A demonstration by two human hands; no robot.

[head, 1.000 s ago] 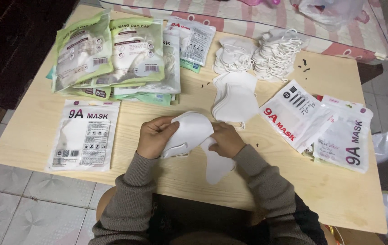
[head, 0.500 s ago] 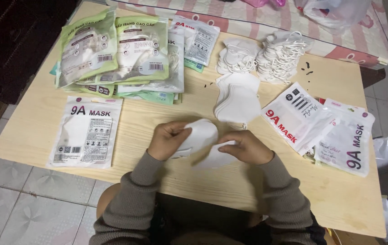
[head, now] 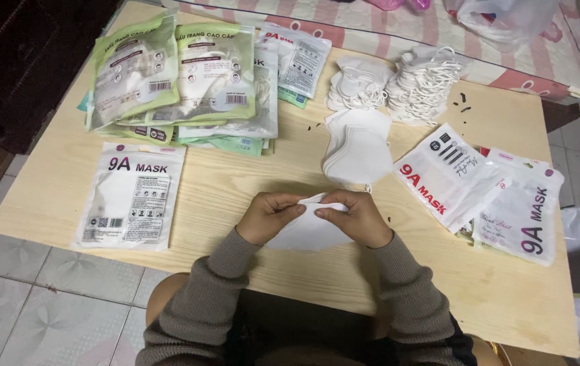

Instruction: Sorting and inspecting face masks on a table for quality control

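Observation:
My left hand [head: 269,215] and my right hand [head: 352,217] both pinch the top edge of a white folded face mask [head: 307,232] just above the wooden table [head: 249,183], near its front edge. The fingertips of the two hands almost meet over the mask. A small stack of flat white masks [head: 357,150] lies just beyond my hands. Further back stand two piles of white masks with ear loops [head: 398,85].
A white mask pouch [head: 130,196] lies at the left. Green and white pouches [head: 181,81] are heaped at the back left. Several white pouches [head: 486,190] lie at the right. A striped cloth [head: 398,20] and a plastic bag [head: 507,17] are behind the table.
My hands have come together on the mask and folded it flat; a second ago they held it open and further apart.

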